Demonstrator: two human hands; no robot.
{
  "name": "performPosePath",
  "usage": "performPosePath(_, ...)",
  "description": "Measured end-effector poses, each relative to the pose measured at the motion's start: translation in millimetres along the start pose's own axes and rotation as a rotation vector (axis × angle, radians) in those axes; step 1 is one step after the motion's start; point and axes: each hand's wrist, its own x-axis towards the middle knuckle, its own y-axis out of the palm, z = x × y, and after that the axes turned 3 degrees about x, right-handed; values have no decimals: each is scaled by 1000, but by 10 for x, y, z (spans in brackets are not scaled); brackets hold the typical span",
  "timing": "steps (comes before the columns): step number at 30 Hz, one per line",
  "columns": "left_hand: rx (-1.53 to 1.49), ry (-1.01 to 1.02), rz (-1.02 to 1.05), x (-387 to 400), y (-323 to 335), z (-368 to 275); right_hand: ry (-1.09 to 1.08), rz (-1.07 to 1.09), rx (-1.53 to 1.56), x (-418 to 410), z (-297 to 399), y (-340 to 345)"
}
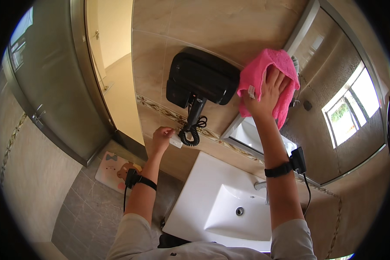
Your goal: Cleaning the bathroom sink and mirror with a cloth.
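Observation:
My right hand [269, 92] presses a pink cloth [284, 110] against the left edge of a framed wall mirror [325, 130]; the cloth is bunched around the fingers. To the left of the cloth, a black wall-mounted hair dryer [204, 76] hangs on the tiled wall, its coiled cord [190, 139] looping below. My left hand [162, 138] is raised by the wall beside a white socket or switch plate [176, 141], fingers curled; whether it holds anything is not clear. Both wrists bear black straps with small devices.
A white washbasin [195, 195] with a metal tap [260, 185] lies below the mirror. A dark glass door [52, 81] with a metal handle stands on the left, near an open doorway [120, 97]. A printed mat [110, 169] lies on the grey floor tiles [91, 214].

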Motion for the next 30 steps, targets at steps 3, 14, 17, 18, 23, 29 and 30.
performPosePath(3,132,32,4,98,22,120,4,7,12,16,44,-11)
performPosePath(14,191,75,-40,68,85,8,-61,-46,8,10,-22,38)
performPosePath(17,139,34,10,48,85,-47,-53,-57,20,-32,-53,58)
performPosePath(18,139,34,12,42,65,-19,-53,-21,-16,-54,-34,56)
performPosePath(23,70,81,-233,-87,-62,159,-8,427,-7,-1037,-89,241)
performPosePath(29,-277,-198,-52,-993,2,-287,-417,777,157,-2243,-440,577)
performPosePath(30,-286,-137,17,-1110,11,-389,-728,632,161,-2247,-529,570)
